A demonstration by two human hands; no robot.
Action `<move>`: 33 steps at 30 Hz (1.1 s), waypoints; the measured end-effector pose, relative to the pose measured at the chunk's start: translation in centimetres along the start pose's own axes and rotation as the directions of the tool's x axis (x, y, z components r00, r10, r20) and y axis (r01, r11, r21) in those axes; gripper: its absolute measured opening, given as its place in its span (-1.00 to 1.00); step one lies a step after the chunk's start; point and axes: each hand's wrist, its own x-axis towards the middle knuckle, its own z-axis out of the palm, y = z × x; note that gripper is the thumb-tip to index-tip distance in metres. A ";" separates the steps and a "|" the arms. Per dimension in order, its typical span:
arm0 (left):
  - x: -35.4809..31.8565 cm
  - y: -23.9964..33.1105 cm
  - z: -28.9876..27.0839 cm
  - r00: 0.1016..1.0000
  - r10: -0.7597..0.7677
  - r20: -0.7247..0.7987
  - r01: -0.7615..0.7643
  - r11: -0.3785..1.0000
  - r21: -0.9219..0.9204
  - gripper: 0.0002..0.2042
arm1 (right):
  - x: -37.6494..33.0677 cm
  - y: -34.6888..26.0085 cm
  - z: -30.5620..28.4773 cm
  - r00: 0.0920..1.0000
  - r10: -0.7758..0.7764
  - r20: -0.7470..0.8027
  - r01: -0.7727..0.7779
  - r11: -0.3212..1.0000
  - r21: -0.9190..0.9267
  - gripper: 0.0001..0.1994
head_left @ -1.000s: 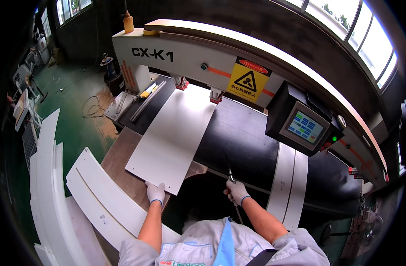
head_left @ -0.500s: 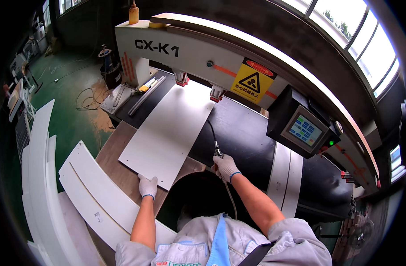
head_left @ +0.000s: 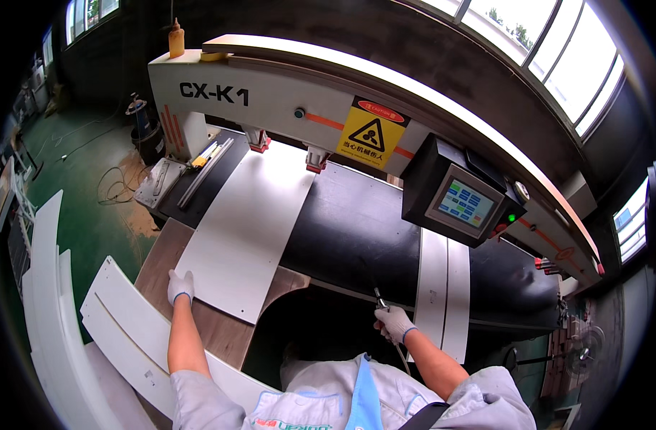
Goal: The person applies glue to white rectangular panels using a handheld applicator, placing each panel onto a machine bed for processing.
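Closest to me, my right hand (head_left: pixel 394 322) in its white glove is closed around a thin metal nozzle tool (head_left: pixel 379 298) with a hose, right at the near edge of the black machine bed (head_left: pixel 357 229). Over on the left my left hand (head_left: pixel 179 285) rests flat, fingers loose, on the near left corner of the big white panel (head_left: pixel 249 229) lying on the bed. Further back is the touchscreen box (head_left: pixel 460 203) and the machine's beam (head_left: pixel 285 100).
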 end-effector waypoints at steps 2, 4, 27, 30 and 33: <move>0.1 -0.6 0.3 0.999 0.014 0.044 -0.016 0.998 0.062 -0.16 | -0.3 1.5 -0.3 0.998 0.038 -0.046 -0.035 0.998 0.054 -0.62; -0.4 -0.5 0.7 0.999 0.036 0.037 -0.039 0.996 0.083 -0.16 | -0.3 2.3 0.4 0.997 0.060 -0.039 -0.057 0.996 0.071 -0.62; -11.6 -1.6 5.4 0.998 0.034 0.051 -0.008 0.899 -0.439 -0.24 | 0.5 -34.5 10.0 0.741 -0.631 -0.229 0.635 0.770 -0.065 -0.66; -11.1 -2.4 6.6 0.982 0.156 -0.106 -0.183 0.928 -0.324 -0.23 | 0.7 -35.4 10.3 0.843 -0.515 -0.158 0.533 0.839 0.111 -0.68; -12.2 -0.3 5.3 0.992 0.091 0.092 -0.035 0.872 -0.488 -0.12 | -1.9 -33.3 9.9 0.788 -0.597 -0.150 0.614 0.779 0.125 -0.69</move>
